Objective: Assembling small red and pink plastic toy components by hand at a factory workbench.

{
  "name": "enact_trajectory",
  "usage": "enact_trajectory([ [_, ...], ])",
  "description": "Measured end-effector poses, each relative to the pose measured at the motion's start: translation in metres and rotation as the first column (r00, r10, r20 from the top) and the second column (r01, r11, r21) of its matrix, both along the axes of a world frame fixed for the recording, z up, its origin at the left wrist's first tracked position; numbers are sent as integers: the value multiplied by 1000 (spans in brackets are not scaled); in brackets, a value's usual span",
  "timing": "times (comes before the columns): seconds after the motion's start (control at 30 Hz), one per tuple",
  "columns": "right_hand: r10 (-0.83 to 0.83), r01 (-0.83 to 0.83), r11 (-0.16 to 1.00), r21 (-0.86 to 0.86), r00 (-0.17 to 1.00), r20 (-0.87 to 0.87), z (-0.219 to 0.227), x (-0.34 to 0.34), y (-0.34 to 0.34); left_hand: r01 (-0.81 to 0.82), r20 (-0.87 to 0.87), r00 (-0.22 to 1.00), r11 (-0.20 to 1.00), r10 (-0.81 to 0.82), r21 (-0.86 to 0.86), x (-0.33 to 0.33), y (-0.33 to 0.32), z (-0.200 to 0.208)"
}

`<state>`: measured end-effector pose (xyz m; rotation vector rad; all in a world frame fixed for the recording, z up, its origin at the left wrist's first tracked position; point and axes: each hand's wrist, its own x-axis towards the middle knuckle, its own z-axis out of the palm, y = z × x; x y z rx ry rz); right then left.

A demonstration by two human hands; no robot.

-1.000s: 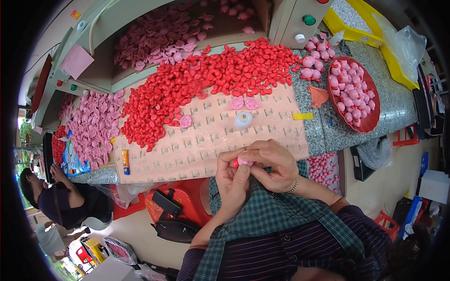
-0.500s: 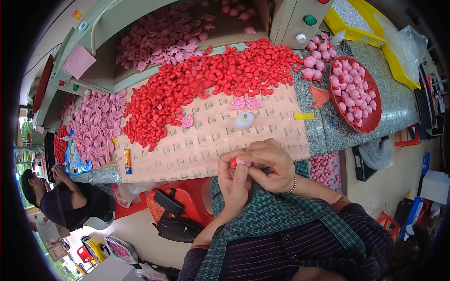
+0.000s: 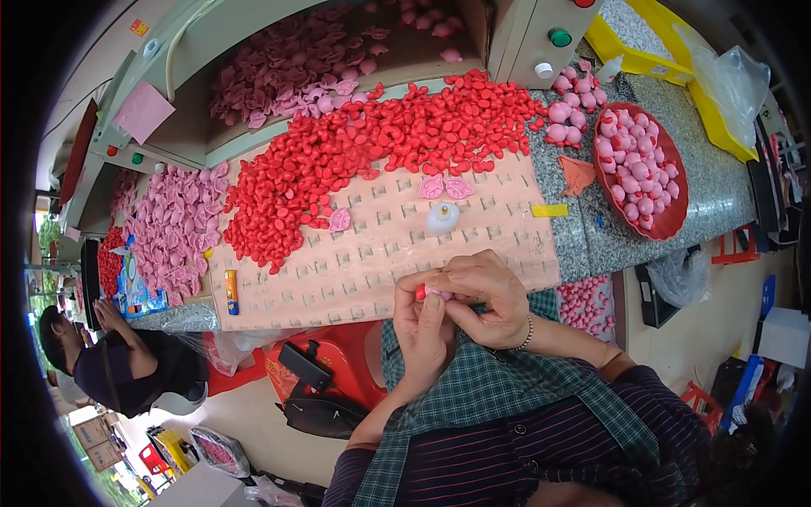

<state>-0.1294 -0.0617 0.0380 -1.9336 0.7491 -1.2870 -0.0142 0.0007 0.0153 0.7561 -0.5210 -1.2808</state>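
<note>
A pink mat point(image 3: 363, 291) lies under heaped red pieces point(image 3: 355, 144), perhaps to keep them within reach. Right of the mat, a red bowl point(image 3: 676, 213) gathers pink balls point(image 3: 639, 169). At the mat's near edge, left hand point(image 3: 420, 334) and right hand point(image 3: 490, 300) meet, seemingly for steadiness. A white bottle point(image 3: 442, 220) stands on its right half. The pink-and-red piece point(image 3: 436, 292) is at its near edge, each hand's grip clamped on it.

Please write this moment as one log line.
left hand: pinching red-and-pink piece | right hand: at same piece | mat: red pieces, white bottle
</note>
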Motion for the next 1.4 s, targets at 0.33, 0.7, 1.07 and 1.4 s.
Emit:
enact_trajectory([
  [0.33, -13, 12, 999, -47, 999, -36, -6, 1, 0, 0, -87, 996, 1000, -1, -14, 0, -1, 1],
  [0.7, 60, -63, 996, 58, 997, 38, -10, 0, -5, 32, -22, 999, 997, -34, -64, 1, -8, 0],
  [1.07, 161, -196, 974, 116, 954, 252, -28, -1, -6, 272, -454, 838, 953, -304, -135, 7, -15, -4],
  [1.4, 138, -168, 972, 167, 975, 175, -21, -2, -7, 255, -472, 846, 966, -248, -50, 10, -18, 5],
])
